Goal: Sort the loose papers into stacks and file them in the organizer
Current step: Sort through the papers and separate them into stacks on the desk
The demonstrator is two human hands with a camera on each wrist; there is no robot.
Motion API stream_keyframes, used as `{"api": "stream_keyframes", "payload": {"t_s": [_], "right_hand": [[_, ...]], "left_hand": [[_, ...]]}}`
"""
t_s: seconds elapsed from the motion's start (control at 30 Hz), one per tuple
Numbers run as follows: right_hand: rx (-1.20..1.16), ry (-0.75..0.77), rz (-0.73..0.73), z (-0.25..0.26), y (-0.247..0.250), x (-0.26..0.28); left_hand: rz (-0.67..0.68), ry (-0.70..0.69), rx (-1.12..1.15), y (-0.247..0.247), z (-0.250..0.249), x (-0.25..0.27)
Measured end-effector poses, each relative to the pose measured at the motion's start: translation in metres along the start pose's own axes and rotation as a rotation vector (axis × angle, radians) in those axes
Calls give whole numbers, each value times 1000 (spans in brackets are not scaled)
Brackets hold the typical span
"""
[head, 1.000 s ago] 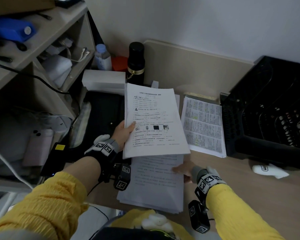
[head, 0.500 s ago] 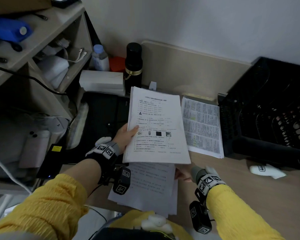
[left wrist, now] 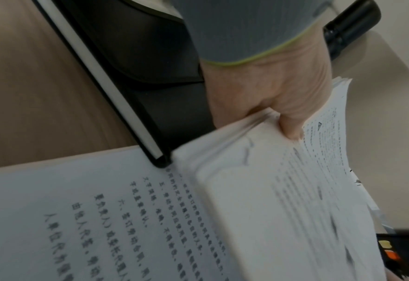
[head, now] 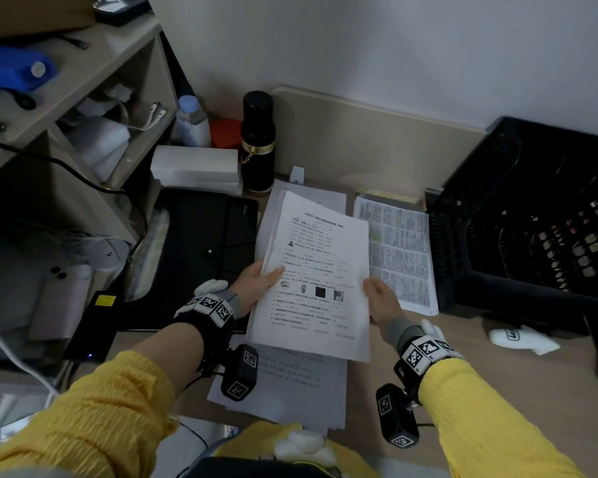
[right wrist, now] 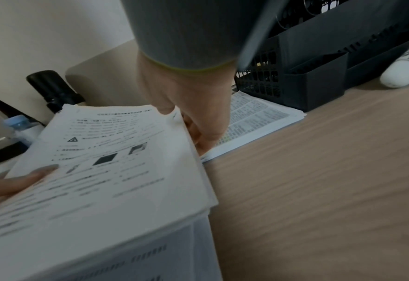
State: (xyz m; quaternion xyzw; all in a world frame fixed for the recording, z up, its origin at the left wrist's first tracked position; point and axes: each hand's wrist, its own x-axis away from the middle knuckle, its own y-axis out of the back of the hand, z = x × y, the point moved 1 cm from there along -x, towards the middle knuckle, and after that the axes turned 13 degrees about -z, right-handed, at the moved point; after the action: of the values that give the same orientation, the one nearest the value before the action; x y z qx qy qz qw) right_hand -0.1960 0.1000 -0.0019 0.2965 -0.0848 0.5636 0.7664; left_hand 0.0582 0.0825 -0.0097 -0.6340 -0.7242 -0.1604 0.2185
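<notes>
White paper stack [head: 316, 274] pinched by 2 hands: left hand [head: 256, 284], right hand [head: 382, 301].

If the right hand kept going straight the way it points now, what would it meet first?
Probably the colour-printed sheets lying flat just beyond the right hand; past them, the black organizer. Depth is unclear.

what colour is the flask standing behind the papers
Black with a gold band around its middle; the flask shows best in the head view.

Wooden desk [head: 497, 381], paper stacks [head: 399, 250], organizer [head: 518, 215]
</notes>
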Motion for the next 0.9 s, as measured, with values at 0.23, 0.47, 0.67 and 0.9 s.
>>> {"api": "stream_keyframes", "payload": {"t_s": [0.23,0.47,0.67,0.9], "right_hand": [[22,147,28,-9,-5,2],[17,154,3,-10,-5,0],[20,222,-20,-14,-3,-5],[-22,259,-129,3,-1,11]], "left_hand": [[8,13,34,-4,-1,6],[-6,16,42,-6,-3,8],[-9,23,44,-7,-4,9],[-20,56,51,-7,-3,9]]}}
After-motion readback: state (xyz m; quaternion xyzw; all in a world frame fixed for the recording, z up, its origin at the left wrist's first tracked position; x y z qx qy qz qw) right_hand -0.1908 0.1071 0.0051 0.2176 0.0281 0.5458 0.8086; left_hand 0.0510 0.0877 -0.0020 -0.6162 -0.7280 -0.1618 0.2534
